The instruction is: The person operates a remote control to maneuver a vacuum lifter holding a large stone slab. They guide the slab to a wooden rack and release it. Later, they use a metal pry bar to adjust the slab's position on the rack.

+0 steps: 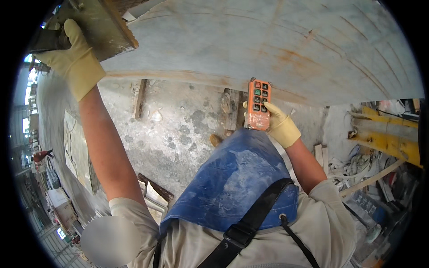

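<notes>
My right hand (pixel 284 127), in a pale yellow rubber glove, holds an orange push-button remote control (pixel 258 119) upright in front of my blue apron (pixel 241 174). Its thumb rests on the lower buttons at the right side. At the upper left, my left hand (pixel 82 66), gloved alike, reaches far out and grips a dark, thick bar-like part (pixel 49 40). That part sits against a worn metal plate (pixel 100 31) with a rough brown edge. Some of the left fingers are hidden behind it. Beyond both hands spreads a large grey stone slab (pixel 214 44) with rusty streaks.
Wooden pieces (pixel 231 109) lie on the stained concrete floor (pixel 178 129) beneath the slab's near edge. To the right stand a yellow metal beam (pixel 393 138) and a heap of scrap (pixel 380 178). A person in red (pixel 41 155) is far off at the left.
</notes>
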Demonstrator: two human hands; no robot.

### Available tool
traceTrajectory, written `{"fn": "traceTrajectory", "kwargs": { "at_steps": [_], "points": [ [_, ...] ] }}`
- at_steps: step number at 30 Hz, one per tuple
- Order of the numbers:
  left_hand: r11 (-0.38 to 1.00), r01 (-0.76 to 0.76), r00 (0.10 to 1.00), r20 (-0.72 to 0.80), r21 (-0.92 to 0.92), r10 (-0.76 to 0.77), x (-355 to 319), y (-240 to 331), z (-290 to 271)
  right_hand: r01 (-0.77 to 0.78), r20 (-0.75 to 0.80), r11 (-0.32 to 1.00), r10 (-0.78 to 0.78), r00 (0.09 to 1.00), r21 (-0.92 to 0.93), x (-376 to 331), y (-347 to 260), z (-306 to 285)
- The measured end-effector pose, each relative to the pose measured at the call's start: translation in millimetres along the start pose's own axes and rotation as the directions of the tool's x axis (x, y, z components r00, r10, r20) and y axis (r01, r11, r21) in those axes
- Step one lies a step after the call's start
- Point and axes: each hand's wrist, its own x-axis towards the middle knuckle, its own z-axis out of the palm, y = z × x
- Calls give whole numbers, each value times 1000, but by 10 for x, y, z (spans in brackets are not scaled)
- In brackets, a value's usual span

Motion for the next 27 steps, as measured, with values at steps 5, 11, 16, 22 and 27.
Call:
{"fn": "traceTrajectory", "kwargs": {
  "at_steps": [5, 11, 16, 22, 27],
  "points": [
    [999, -23, 1000, 4, 23, 23, 55, 8, 58, 58, -97, 989, -71, 993, -136, -103, -50, 145],
    [997, 8, 1000, -17, -76, -10, 50, 110, 243, 97, -109, 953, -133, 985, -286, -95, -90, 338],
    [979, 32, 998, -47, -199, -42, 115, 224, 297, 72, -14, 961, -79, 997, -267, 90, -13, 59],
    [972, 38, 996, -68, -233, -56, 163, 264, 334, 58, 65, 963, -43, 997, -262, 135, -34, 118],
    [970, 52, 995, -75, -239, -72, 143, 353, 465, 88, -5, 973, -91, 996, -213, 25, -96, 277]
  ]
}}
